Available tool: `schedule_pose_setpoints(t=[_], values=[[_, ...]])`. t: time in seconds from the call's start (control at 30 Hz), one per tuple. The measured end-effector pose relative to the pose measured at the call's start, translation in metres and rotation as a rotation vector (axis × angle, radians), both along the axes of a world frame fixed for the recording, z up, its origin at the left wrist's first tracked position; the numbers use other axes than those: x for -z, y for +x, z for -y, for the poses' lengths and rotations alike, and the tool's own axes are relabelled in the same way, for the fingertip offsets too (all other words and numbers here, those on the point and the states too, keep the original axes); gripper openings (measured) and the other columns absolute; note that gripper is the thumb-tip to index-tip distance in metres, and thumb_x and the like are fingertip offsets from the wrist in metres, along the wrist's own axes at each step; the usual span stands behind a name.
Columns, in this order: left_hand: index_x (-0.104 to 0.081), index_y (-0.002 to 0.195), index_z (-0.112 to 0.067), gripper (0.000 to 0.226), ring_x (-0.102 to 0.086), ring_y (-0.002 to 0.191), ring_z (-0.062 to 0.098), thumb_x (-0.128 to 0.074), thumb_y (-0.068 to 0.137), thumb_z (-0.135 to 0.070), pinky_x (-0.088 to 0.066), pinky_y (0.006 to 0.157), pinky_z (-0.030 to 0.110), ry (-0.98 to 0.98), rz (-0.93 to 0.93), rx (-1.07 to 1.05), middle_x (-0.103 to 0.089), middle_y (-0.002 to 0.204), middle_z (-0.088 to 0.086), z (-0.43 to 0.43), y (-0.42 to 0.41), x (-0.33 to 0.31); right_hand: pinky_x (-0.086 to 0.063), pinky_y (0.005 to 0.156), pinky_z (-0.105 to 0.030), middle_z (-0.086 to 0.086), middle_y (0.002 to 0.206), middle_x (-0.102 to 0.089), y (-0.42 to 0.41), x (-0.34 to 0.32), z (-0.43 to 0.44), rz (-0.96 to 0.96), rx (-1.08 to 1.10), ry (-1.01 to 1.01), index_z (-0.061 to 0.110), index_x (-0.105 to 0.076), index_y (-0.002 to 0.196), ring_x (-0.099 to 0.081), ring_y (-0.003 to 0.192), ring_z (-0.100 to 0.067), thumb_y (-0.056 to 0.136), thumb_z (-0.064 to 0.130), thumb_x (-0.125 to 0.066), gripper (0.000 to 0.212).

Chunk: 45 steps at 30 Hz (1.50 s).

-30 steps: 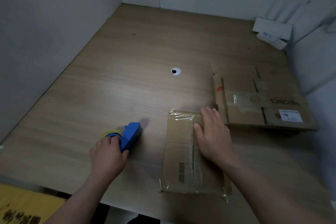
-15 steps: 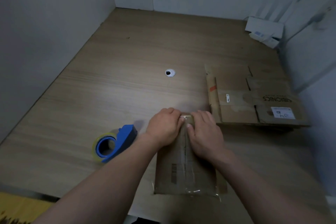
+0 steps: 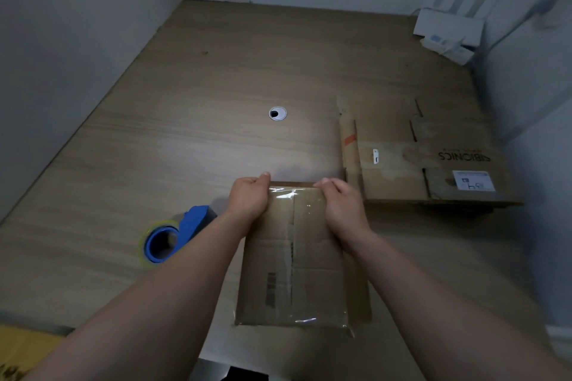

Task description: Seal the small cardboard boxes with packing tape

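Lying flat near the front edge of the worktop, the small cardboard box is gripped at its far end by both hands. The left hand is curled round the far left corner and the right hand round the far right. Clear packing tape is seen along its centre seam. A blue tape dispenser is set apart to the left, and flattened cardboard to the right.

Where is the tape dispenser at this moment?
Head view: the blue tape dispenser lies on the table at lower left, apart from the left hand and left of the small cardboard box.
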State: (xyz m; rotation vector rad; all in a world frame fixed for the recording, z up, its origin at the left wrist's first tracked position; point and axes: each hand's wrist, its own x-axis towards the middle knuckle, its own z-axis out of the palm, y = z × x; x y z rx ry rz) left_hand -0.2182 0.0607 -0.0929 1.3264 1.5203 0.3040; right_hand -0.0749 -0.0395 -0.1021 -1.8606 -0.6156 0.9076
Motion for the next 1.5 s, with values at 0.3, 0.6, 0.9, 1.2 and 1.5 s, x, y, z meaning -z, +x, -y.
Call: schedule_pose_setpoints(t=[0.3,0.6,0.9,1.2,1.5], values=[[-0.015,0.158,-0.022,0.073,-0.003,0.154,0.022,-0.037,0.099,-0.058,-0.015,0.121,0.041,0.511,-0.220,0.389,-0.003,0.167,0.006,0.053,-0.035,-0.025,-0.041,0.095,-0.039,-0.020,0.119,-0.063,0.004,0.010,-0.006,0.172,-0.006,-0.172,0.009,-0.063,0.097,-0.056,0.112,-0.035,0.107,0.034,-0.032,0.041],[-0.005,0.160,-0.025,0.090,0.014,0.152,0.013,-0.043,0.092,-0.069,-0.015,0.122,0.038,0.571,-0.279,0.705,0.031,0.161,-0.008,0.130,-0.098,0.004,-0.017,0.117,-0.024,0.002,0.164,-0.027,-0.029,-0.013,0.069,0.451,-0.101,0.034,0.025,-0.039,0.154,-0.020,0.151,-0.009,0.103,0.047,-0.039,0.055],[0.009,0.159,-0.018,0.135,0.010,0.153,0.021,-0.065,0.065,-0.083,-0.012,0.122,0.034,0.539,-0.276,0.915,0.041,0.157,0.002,0.124,-0.100,-0.001,-0.006,0.121,-0.032,0.006,0.158,0.037,-0.048,0.013,0.158,0.800,-0.705,-0.129,0.027,-0.010,0.160,0.008,0.151,-0.019,0.075,0.092,-0.033,0.110],[0.019,0.156,-0.026,0.134,0.005,0.152,0.016,-0.081,0.072,-0.054,-0.019,0.121,0.034,0.489,-0.172,0.812,0.050,0.149,-0.011,0.136,-0.104,0.003,-0.021,0.123,-0.047,0.004,0.168,0.005,-0.077,0.022,0.163,0.228,-0.267,-0.201,0.043,0.018,0.153,-0.009,0.152,-0.019,0.056,0.050,-0.090,0.146],[0.004,0.158,-0.030,0.132,-0.001,0.152,0.014,-0.090,0.066,-0.031,-0.021,0.115,0.027,0.445,-0.040,0.502,0.027,0.161,-0.013,0.156,-0.092,-0.002,-0.056,0.080,-0.040,-0.010,0.132,-0.060,-0.133,0.013,0.136,-0.468,0.702,0.337,0.023,-0.042,0.148,-0.061,0.111,-0.027,0.088,0.013,-0.056,0.062]])
